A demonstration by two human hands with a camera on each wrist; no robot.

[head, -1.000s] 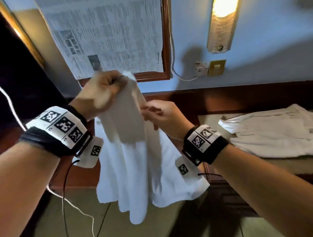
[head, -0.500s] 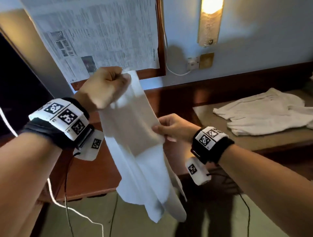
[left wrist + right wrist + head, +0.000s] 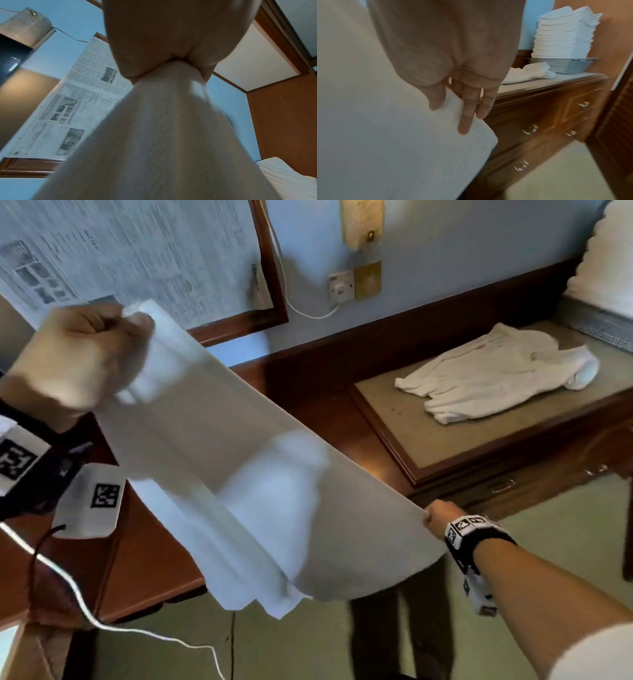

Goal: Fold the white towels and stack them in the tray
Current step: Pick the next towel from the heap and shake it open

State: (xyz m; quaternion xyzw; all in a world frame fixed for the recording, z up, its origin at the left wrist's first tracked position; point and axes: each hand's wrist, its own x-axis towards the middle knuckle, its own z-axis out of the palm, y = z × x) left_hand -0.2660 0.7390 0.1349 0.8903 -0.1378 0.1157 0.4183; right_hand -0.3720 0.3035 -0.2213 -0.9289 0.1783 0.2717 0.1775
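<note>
Left hand (image 3: 73, 361), upper left of the head view: fist clenched over one end of the white towel (image 3: 246, 474), cloth bunched between curled fingers and thumb. The left wrist view confirms it; the towel fans out below the fist. Held high so the length clears the floor.

Right hand (image 3: 440, 517), lower right of the head view: my grip there pinches the opposite end, thumb (image 3: 436, 100) on one face, fingers (image 3: 467, 115) laid along the other. The hands are well apart, so the towel is pulled taut on a diagonal from upper left to lower right, in the air and touching no surface. Judgement: I am stretching it flat before bringing the ends together for the first fold. The lower edge hangs doubled and uneven, so the ends may need squaring.

Farther off, right of centre: a crumpled unfolded towel (image 3: 496, 374) lies on the worktop (image 3: 445, 446), likely next.

Farthest, upper right of the right wrist view: the metal tray (image 3: 565, 66) on the same worktop, carrying a tall stack of folded towels (image 3: 563, 35). Task well along; this towel goes on top.
</note>
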